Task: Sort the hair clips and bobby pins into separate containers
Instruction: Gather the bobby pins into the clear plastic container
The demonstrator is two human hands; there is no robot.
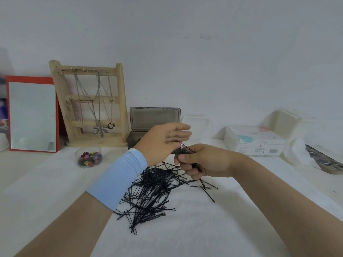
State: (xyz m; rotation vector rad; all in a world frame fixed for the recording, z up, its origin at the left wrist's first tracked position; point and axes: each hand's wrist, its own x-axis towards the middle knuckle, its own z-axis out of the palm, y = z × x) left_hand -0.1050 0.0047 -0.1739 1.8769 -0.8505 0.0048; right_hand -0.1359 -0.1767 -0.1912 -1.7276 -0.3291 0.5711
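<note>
A large heap of black bobby pins (150, 191) lies on the white cloth in front of me. My right hand (204, 161) grips a bundle of bobby pins above the heap's far edge. My left hand (163, 140), with a light blue wrist sleeve, hovers just left of it with fingers stretched out, its fingertips touching a pin that sticks up from the bundle. A small clear round tub (89, 157) at the left holds several colourful little hair clips. Behind my hands stands a smoky grey box (155, 117) with its lid raised; its inside is hidden.
A wooden jewellery stand (89, 101) with necklaces and a red-framed mirror (32, 115) stand at the back left. White lidded containers (197, 125) and a cotton-pad box (258, 141) sit at the back right, with a dark patterned object (324, 161) at the far right.
</note>
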